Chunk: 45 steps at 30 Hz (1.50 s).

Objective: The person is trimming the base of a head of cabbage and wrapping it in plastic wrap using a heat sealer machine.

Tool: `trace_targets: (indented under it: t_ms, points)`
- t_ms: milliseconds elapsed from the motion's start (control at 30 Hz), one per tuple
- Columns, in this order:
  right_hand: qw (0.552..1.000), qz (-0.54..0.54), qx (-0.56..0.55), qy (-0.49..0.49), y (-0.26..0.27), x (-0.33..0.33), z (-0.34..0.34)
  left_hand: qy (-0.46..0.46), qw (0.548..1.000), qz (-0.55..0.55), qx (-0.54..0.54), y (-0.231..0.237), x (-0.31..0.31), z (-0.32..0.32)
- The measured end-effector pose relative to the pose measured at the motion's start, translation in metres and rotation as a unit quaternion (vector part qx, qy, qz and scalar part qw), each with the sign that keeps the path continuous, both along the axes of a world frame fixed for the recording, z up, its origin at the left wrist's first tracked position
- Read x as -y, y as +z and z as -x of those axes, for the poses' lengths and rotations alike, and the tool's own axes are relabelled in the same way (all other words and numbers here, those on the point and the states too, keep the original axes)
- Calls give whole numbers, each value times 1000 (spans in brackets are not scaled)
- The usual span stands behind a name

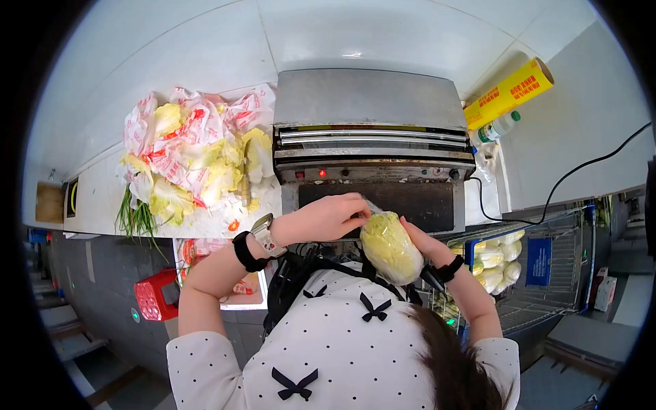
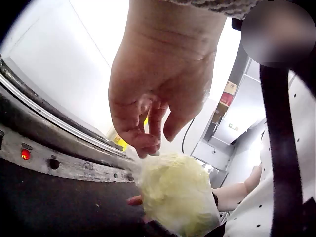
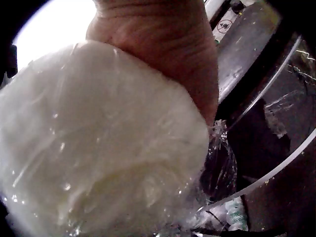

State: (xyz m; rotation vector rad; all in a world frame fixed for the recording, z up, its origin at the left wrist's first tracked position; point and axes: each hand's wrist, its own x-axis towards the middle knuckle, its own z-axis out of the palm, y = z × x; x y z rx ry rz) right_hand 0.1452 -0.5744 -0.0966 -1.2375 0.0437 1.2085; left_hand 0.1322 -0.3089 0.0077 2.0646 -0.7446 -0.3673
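A napa cabbage (image 1: 391, 249) in clear plastic wrap is held up in front of the person's body, its pale, rounded end filling much of the right wrist view. The right hand (image 1: 425, 242) grips it from the right side, the palm against the wrapped surface. Above the leafy end, the left hand (image 1: 331, 217) has its fingers curled at the loose plastic wrap (image 1: 372, 206), pinching it. In the left wrist view, those fingertips stand right over the cabbage top. Just beyond both hands is the wrapping machine (image 1: 369, 102) with its dark plate (image 1: 383, 198) and a lit red lamp.
Loose cabbage leaves (image 1: 222, 171) and crumpled printed plastic (image 1: 147, 123) lie on the left counter beside green onions (image 1: 133, 212). A yellow roll (image 1: 509, 96) and a bottle (image 1: 499, 128) stand at right. A cart (image 1: 547, 287) holds several cabbages (image 1: 499, 260). A red stool (image 1: 156, 295) is lower left.
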Motion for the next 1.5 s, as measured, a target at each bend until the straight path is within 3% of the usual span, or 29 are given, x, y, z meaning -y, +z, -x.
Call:
trace_targets:
  t_ms: [133, 233, 433, 633, 733, 833, 933, 1033, 1067, 1167, 1300, 1500]
  points:
    - [999, 10, 15, 41, 5, -1, -3, -15, 995, -18, 93, -4, 4, -2]
    - [998, 0, 33, 60, 4, 0, -4, -52, 994, -45, 79, -15, 0, -6]
    - [1000, 0, -13, -1, 3, -2, 2, -87, 973, -94, 190, -9, -5, -6]
    - [999, -18, 29, 20, -1, 0, 1, -101, 963, -115, 222, 1, -9, -10]
    - [1000, -14, 18, 18, 1, -1, 0, -120, 970, -108, 180, 9, -12, -14]
    - [1000, -14, 5, 16, 6, -2, 0, -89, 986, -29, 141, 1, -15, -20]
    - [1000, -1, 15, -11, -3, 3, 1, -100, 990, -45, 90, -1, -26, -26]
    - [998, -15, 41, -35, -4, 7, 5, -47, 996, -72, 36, 9, -37, -26]
    - [998, -26, 41, -44, -6, 8, 6, -12, 996, -71, 44, 13, -37, -23]
    - [996, -50, 35, -68, -9, 12, 9, -16, 998, 27, 54, 29, -28, -13]
    - [995, -58, 29, -77, 4, 5, 12, -49, 993, 70, 86, 20, -2, -3]
    - [996, -44, 70, -45, 1, 6, 12, -29, 997, -68, -26, 16, 4, -9]
